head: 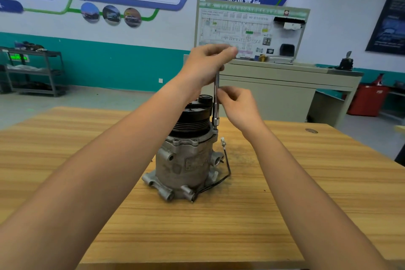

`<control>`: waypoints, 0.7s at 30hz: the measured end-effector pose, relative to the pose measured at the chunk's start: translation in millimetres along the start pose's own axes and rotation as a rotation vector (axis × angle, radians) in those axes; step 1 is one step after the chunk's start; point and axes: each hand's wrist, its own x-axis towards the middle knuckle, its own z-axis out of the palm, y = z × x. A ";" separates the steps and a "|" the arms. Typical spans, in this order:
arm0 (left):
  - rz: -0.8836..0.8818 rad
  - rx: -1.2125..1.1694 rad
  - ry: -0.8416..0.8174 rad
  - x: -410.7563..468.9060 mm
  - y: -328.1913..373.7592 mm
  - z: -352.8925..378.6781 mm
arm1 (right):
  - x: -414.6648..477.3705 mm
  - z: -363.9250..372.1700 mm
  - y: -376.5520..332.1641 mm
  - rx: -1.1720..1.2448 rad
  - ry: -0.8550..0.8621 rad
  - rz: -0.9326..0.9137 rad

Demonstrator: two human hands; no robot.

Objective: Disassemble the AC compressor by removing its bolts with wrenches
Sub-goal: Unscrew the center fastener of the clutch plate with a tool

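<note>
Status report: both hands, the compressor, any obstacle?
Left hand grips the wrench top, right hand pinches its shaft. Wrench upright, socket on the compressor flange. Cable beside it, not in the way.

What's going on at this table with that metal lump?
A person is taking apart an AC compressor, which stands upright on a wooden table with its black pulley on top. The left hand grips the top of a long wrench held upright, and the right hand pinches its shaft lower down. The wrench tip sits on a bolt at the housing's upper rim.
</note>
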 end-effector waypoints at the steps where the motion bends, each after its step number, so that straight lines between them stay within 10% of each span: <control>1: 0.041 0.061 0.031 0.7 2.1 5.1 | -0.2 -0.7 -2.1 -0.005 0.010 -0.011; 5: 0.044 0.202 0.132 5.7 2.2 25.1 | -0.6 -0.2 -7.6 -0.035 -0.008 0.004; 12: -0.238 -0.265 0.082 7.4 1.0 24.9 | -2.4 -0.8 -1.5 0.015 -0.020 0.027; 21: -0.129 -0.382 -0.014 12.0 -1.0 -4.1 | 2.2 -3.0 -1.6 -0.044 -0.082 -0.006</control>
